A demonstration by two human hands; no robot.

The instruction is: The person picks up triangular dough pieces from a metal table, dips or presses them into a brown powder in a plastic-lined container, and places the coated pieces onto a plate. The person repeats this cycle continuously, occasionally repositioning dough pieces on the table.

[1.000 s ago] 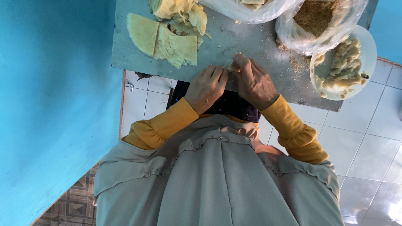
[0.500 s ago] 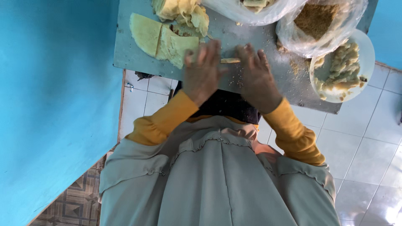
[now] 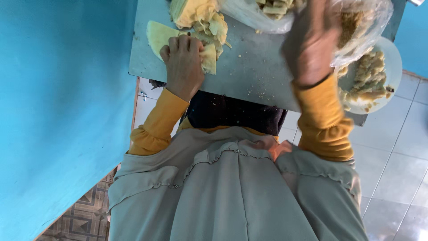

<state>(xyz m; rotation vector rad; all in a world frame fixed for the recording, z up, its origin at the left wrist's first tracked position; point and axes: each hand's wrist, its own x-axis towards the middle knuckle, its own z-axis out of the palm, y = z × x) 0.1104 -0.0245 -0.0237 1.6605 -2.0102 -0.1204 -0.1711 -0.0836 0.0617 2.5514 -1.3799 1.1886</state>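
My left hand lies palm down on a stack of thin pale yellow dough sheets at the left of the grey metal table, with its fingers resting on the top sheet. My right hand is raised and blurred over the right side of the table. It is in front of a clear plastic bag of brown crumbs and next to a white plate of crumb-coated rolls. Whether it holds anything is hidden by its back.
A crumpled heap of yellow sheets lies at the far edge beside another clear bag of pale pieces. Crumbs dot the table's middle. A blue wall stands close on the left, and white floor tiles show on the right.
Both hands were together rolling a thin piece at the table's middle. Now they have parted: the left went to the yellow sheets and the right rose toward the crumb bag.
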